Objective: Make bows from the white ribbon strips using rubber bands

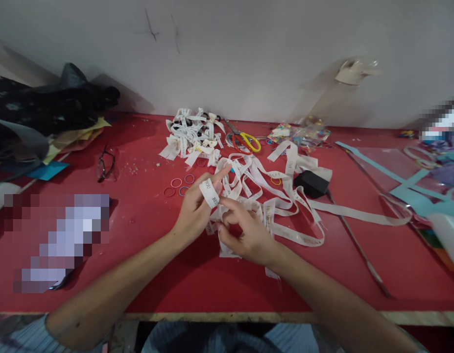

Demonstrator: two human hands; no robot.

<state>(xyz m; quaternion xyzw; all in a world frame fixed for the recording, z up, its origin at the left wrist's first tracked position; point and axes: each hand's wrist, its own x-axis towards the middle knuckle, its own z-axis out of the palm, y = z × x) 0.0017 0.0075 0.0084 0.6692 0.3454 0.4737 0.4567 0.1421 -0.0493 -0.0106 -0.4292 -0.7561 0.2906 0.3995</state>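
Note:
A white printed ribbon [209,193] is looped over my left hand [196,206], which is closed on it with the index finger reaching up and right. My right hand [247,230] meets it from the right, its thumb and index finger closed near the ribbon's lower end. Around and behind my hands lies a tangle of loose white printed ribbon [298,234]. Farther back sits a pile of tied white ribbon pieces [190,135]. Several coloured elastic bands [176,183] lie left of the tangle.
Scissors [250,141] with red and yellow handles lie behind the ribbons. A black box-like object [311,184] sits right of centre. Glasses [106,164] and a blurred-out flat object [65,240] are at left. Plastic packets [307,135] and blue strips [414,189] are at right.

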